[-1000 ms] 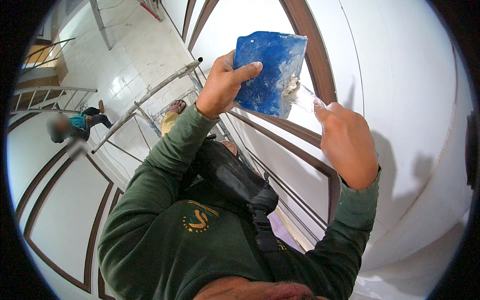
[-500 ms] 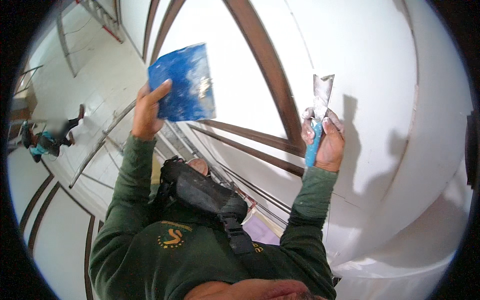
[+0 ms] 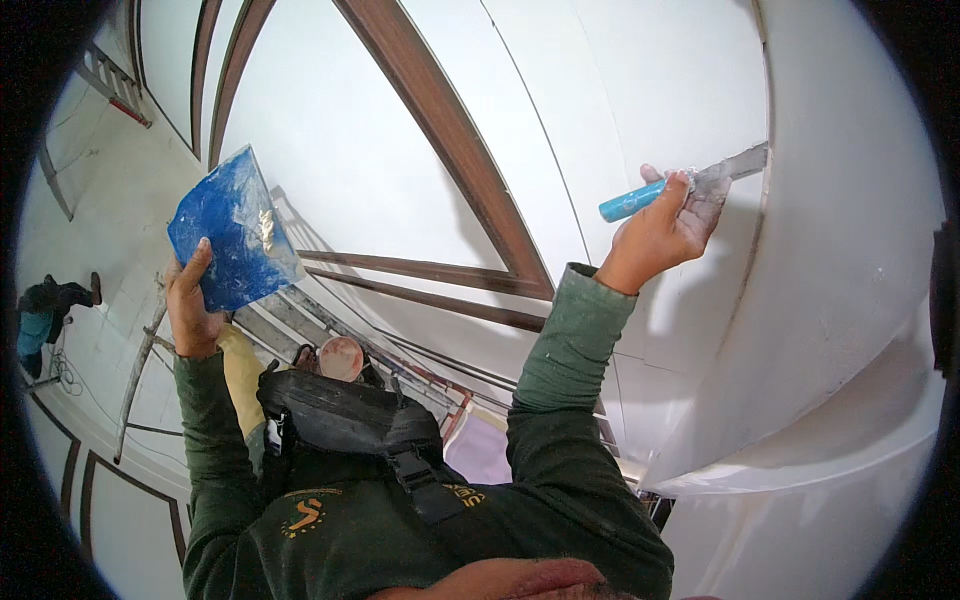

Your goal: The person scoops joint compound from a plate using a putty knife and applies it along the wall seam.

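Note:
My left hand (image 3: 192,308) grips the lower edge of a flat blue board (image 3: 222,245), thumb on top. The board is smeared with whitish filler, and a pale dab of filler (image 3: 266,228) sits near its right side. In my right hand (image 3: 662,232) is a putty knife (image 3: 630,203) with a blue handle, held at a slant. Its blade reaches to the rough joint (image 3: 764,190) where the flat white wall meets the curved white surface, and the tip appears to touch it. White residue coats my right fingers.
Dark brown trim (image 3: 430,125) crosses the white wall. A black bag (image 3: 340,412) is strapped at my front, with a round reddish container (image 3: 341,358) beyond it. Scaffold pipes (image 3: 140,385) stand at left. Far below, another person (image 3: 52,315) is near a cable; a ladder (image 3: 110,80) is at upper left.
My right hand has turned the putty knife from upright to slanting right and brought its blade to the joint. The blue board has shifted left and lower in view, tilting.

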A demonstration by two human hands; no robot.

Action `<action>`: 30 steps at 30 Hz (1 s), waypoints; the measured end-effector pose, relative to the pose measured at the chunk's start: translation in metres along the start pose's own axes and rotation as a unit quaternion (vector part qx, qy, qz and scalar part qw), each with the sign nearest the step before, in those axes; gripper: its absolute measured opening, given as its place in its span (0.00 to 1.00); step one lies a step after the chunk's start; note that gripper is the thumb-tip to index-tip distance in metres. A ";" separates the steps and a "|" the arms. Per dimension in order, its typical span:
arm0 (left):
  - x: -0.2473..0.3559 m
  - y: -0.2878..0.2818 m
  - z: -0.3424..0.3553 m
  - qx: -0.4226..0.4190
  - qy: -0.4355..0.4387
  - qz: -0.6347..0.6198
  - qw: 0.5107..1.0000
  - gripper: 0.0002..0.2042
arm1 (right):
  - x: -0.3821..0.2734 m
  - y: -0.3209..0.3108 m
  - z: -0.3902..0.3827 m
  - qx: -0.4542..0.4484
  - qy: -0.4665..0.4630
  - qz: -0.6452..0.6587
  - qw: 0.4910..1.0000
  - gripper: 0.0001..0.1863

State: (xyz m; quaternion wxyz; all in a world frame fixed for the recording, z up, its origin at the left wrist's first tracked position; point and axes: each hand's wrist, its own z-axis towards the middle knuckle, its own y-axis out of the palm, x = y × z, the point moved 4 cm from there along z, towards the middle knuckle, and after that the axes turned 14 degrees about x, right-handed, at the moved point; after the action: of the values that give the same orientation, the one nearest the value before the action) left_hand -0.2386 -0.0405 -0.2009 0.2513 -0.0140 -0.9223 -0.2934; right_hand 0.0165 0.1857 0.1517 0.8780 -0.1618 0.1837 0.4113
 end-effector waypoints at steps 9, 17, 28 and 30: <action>0.009 -0.007 0.006 0.005 0.033 0.029 0.999 0.15 | 0.019 0.026 0.011 0.066 -0.056 -0.023 0.996 0.26; 0.012 -0.004 0.001 0.002 0.037 0.022 0.999 0.17 | 0.014 0.044 0.011 0.111 -0.060 -0.081 0.989 0.22; 0.011 -0.008 0.001 0.007 0.050 0.023 0.998 0.18 | 0.013 0.042 0.029 0.091 -0.002 -0.162 0.983 0.19; 0.011 -0.008 0.000 0.004 0.051 0.019 0.999 0.18 | 0.007 0.040 0.034 0.054 0.012 -0.209 0.976 0.19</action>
State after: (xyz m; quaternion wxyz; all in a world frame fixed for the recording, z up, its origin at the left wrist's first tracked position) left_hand -0.2500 -0.0483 -0.2002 0.3033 -0.0152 -0.9092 -0.2849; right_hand -0.0039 0.2292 0.1732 0.9496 -0.1539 0.1784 0.2067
